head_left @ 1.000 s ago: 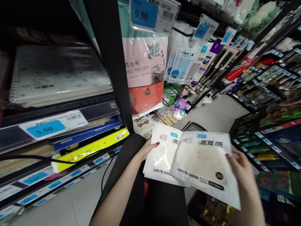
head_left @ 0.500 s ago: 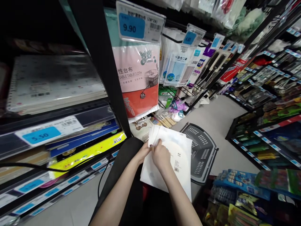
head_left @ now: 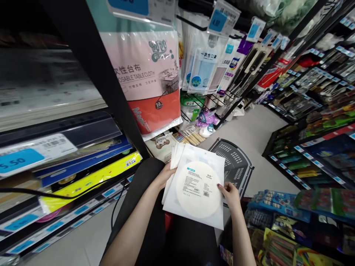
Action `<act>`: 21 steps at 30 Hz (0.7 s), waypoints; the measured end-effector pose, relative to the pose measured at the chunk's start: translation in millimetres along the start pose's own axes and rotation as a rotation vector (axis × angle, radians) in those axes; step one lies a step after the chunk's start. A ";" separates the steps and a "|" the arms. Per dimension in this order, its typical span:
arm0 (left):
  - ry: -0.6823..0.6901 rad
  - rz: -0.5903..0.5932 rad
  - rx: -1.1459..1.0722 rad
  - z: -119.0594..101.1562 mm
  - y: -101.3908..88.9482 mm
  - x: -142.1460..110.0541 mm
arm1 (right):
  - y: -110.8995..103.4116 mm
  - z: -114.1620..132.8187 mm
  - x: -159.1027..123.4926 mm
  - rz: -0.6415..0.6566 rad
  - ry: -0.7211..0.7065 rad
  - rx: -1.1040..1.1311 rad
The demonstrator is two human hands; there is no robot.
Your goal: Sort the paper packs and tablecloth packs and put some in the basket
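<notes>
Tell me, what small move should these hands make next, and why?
Probably the right hand should nudge the flat white packet with a pale round panel leftward to square the pile: its fingers are at that packet's right edge, while the left hand holds the left side, where the white packets beneath stick out unevenly.

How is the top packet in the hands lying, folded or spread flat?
Spread flat: the top packet shows its straight outer edges, and the round sheet inside looks like a full, unfolded circle.
</notes>
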State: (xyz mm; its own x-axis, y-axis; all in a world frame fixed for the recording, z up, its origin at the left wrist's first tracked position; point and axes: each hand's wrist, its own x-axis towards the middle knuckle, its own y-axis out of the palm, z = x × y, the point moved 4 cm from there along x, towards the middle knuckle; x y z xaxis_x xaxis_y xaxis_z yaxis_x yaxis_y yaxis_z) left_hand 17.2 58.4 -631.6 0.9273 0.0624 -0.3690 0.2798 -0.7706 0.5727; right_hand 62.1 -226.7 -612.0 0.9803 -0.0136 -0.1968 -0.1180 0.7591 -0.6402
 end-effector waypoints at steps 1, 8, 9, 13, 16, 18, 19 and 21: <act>0.000 -0.001 0.005 -0.3 0.4 -0.8 | 1.6 2.4 -2.8 -0.040 -0.035 0.044; 0.023 -0.003 0.059 0.6 0.5 -2.2 | 6.1 32.9 -17.6 -0.219 -0.134 -0.002; 0.021 -0.026 0.072 1.5 -1.2 -1.9 | 8.6 34.3 -17.2 -0.229 -0.132 0.015; -0.010 -0.144 0.087 4.8 -9.2 -1.7 | 22.3 33.2 -13.8 -0.215 -0.140 0.045; -0.013 -0.149 0.088 3.7 -8.5 -2.5 | 27.1 29.8 -12.7 -0.223 -0.134 0.047; -0.006 -0.138 0.091 1.5 -5.9 -3.1 | 27.5 28.2 -12.6 -0.229 -0.131 0.048; 0.001 -0.135 0.092 0.2 -4.6 -3.3 | 27.5 27.7 -12.6 -0.228 -0.131 0.047; 0.016 -0.132 0.092 -1.9 -2.6 -3.5 | 27.5 27.0 -12.4 -0.225 -0.131 0.049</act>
State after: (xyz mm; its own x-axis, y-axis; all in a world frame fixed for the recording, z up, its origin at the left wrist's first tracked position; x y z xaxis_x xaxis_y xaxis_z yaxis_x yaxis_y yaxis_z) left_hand 13.6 61.3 -630.4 0.8881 0.1759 -0.4245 0.3759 -0.8097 0.4508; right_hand 51.0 -188.1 -607.1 0.9936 -0.1031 0.0465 0.1096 0.7773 -0.6195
